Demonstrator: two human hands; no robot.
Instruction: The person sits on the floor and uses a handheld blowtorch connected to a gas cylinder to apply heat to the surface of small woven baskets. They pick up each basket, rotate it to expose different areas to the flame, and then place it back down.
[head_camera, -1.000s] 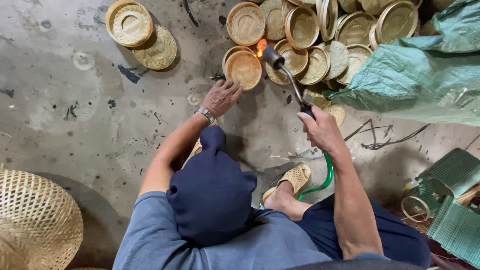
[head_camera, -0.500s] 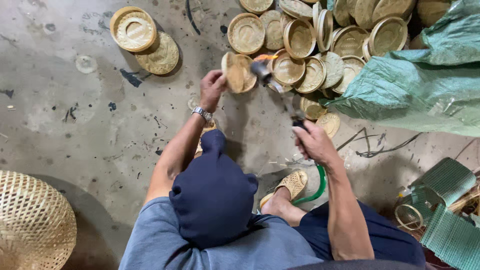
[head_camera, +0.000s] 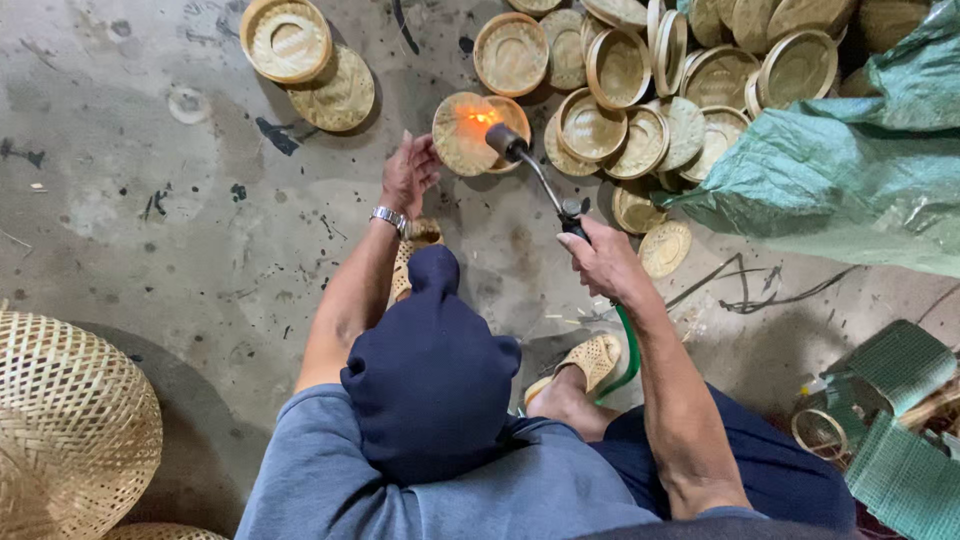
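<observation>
Bamboo tray (head_camera: 462, 133) stands tilted on the concrete floor (head_camera: 180, 250), steadied by the left hand (head_camera: 408, 172) with fingers spread; the right hand (head_camera: 600, 262) is clamped on the gas torch (head_camera: 540, 178). Singeing is in hand. Next calls for turning the tray under the flame.

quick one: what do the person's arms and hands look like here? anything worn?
Both arms are bare from the upper arm down, coming out of short grey-blue sleeves. The left hand has a silver metal wristwatch at the wrist. The right hand is bare, with no glove, band or ring that can be made out. No gloves on either of the hands.
</observation>
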